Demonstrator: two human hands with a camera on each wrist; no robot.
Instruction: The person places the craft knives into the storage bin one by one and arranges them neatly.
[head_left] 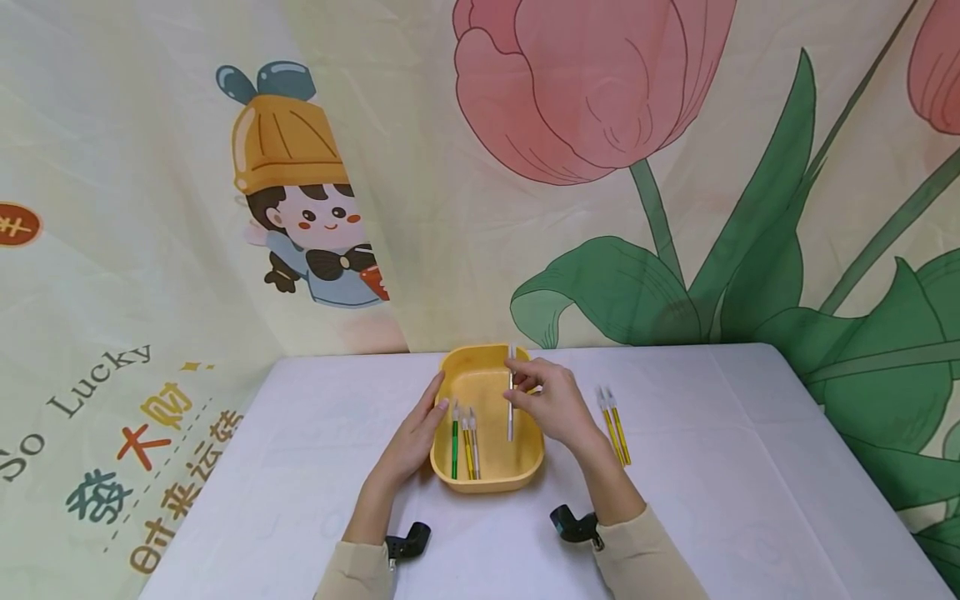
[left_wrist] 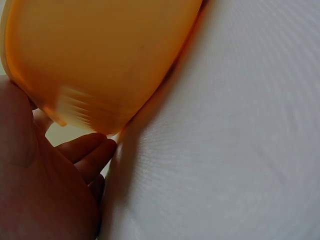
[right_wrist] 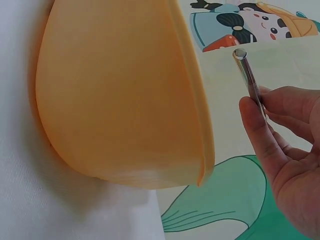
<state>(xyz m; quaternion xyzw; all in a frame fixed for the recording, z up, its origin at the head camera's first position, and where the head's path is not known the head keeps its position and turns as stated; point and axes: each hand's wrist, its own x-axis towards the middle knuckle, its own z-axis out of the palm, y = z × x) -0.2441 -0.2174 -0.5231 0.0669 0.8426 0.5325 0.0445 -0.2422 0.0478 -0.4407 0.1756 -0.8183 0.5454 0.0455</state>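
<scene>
My left hand (head_left: pixel 412 437) holds the left side of a yellow plastic tray (head_left: pixel 491 379), thumb over the rim and fingers along the outer wall. Between thumb and fingers, my right hand (head_left: pixel 552 400) pinches a slim silver craft knife (head_left: pixel 511 423), held lengthwise over the tray's right half. Its metal barrel and ridged grip show in the right wrist view. Inside the tray on the left lie a green craft knife (head_left: pixel 454 450), a yellow one (head_left: pixel 468 456) and a silver one (head_left: pixel 476 456), their clear-capped ends pointing away from me.
Two yellow craft knives (head_left: pixel 618 425) lie side by side on the white-covered table (head_left: pixel 720 500), right of the tray and close to my right wrist. A printed cloth backdrop (head_left: pixel 435 250) hangs behind the table's far edge.
</scene>
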